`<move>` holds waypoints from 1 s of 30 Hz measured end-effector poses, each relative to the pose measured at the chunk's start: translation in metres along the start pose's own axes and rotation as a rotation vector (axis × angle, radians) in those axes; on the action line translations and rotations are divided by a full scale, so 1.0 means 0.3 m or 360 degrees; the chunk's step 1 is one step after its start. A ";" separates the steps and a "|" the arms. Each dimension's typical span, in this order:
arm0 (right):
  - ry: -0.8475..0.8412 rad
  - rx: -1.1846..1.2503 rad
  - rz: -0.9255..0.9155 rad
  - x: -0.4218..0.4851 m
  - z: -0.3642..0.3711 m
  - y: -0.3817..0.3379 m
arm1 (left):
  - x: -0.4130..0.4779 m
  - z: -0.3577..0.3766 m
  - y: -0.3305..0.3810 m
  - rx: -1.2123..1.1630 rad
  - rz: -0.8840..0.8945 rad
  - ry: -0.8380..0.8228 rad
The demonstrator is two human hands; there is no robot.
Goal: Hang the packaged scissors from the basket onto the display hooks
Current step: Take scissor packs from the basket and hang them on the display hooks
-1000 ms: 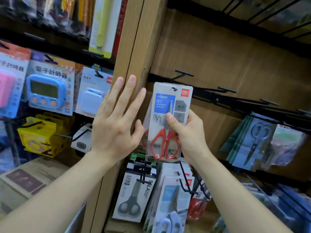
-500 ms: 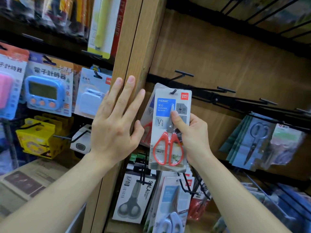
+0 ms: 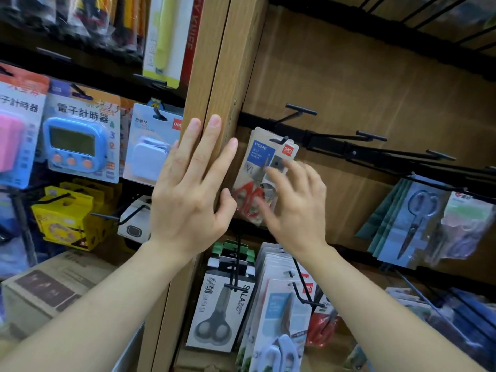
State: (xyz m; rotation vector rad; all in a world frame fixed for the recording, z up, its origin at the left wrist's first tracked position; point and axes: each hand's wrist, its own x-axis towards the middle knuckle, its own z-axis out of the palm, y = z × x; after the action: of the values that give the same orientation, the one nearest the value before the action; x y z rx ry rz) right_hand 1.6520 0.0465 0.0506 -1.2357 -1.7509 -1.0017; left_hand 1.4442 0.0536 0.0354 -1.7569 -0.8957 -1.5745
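A pack of red-handled scissors point(image 3: 261, 159) with a blue label hangs on a black display hook point(image 3: 280, 140) just right of the wooden post. My right hand point(image 3: 292, 205) is in front of its lower half, blurred, fingers spread and loose, gripping nothing. My left hand point(image 3: 190, 189) lies flat with straight fingers against the wooden post point(image 3: 214, 63). The basket is out of view.
Empty black hooks point(image 3: 300, 112) jut from the rail to the right. Grey scissor packs point(image 3: 413, 218) hang further right, more scissor packs point(image 3: 222, 310) hang below. Timers point(image 3: 72, 140) and other goods hang left of the post. A cardboard box point(image 3: 48, 288) sits low left.
The scissor pack went back onto the hook and now hangs there. My right hand let go of it and drew back. My left hand stayed on the post.
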 end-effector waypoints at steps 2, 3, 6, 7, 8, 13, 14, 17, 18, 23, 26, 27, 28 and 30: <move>-0.0489 -0.0291 -0.0105 0.012 0.033 0.003 | 0.000 0.001 0.001 0.0002 -0.0002 -0.0007; -0.0673 -0.0365 -0.0054 0.029 0.051 0.006 | -0.001 0.001 0.002 0.0003 -0.0005 -0.0008; -0.0915 -0.0481 0.0039 0.080 0.110 0.031 | -0.002 0.002 0.000 0.0006 -0.0004 -0.0017; -0.0983 -0.0496 0.0054 0.097 0.127 0.041 | -0.003 0.002 -0.001 0.0010 -0.0006 -0.0024; -0.1054 -0.0501 0.0072 0.115 0.145 0.052 | -0.004 0.001 -0.002 0.0015 -0.0009 -0.0029; -0.1178 -0.0479 0.0053 0.155 0.168 0.081 | 0.000 -0.004 0.002 0.0028 -0.0004 -0.0055; -0.1171 -0.0426 0.0038 0.149 0.149 0.080 | 0.002 -0.005 0.002 0.0047 0.0006 -0.0068; -0.1160 -0.0207 0.0055 0.115 0.061 0.079 | 0.006 -0.015 0.012 0.0217 0.0039 -0.0075; -0.1168 -0.0107 0.0100 0.100 0.019 0.080 | 0.008 -0.021 0.027 0.0260 0.0061 -0.0045; -0.1126 0.0353 0.0332 -0.051 -0.252 0.153 | 0.022 -0.029 0.197 -0.0148 0.0344 0.0030; -0.1122 0.0445 0.0497 -0.200 -0.455 0.251 | 0.017 -0.007 0.353 -0.0459 0.0411 -0.0229; -0.1115 0.0460 0.0558 -0.254 -0.526 0.287 | 0.003 0.003 0.409 -0.0531 0.0423 -0.0355; -0.1099 0.0466 0.0628 -0.311 -0.595 0.326 | -0.011 0.015 0.465 -0.0603 0.0447 -0.0482; -0.1079 0.0506 0.0783 -0.429 -0.723 0.401 | -0.050 0.040 0.584 -0.0768 0.0514 -0.0720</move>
State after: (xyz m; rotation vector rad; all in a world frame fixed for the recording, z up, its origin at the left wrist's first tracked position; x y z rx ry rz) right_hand 1.8292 -0.1694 0.0437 -1.7904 -1.8381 0.0015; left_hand 1.5923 -0.0407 0.0190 -2.5201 -0.3970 -1.2653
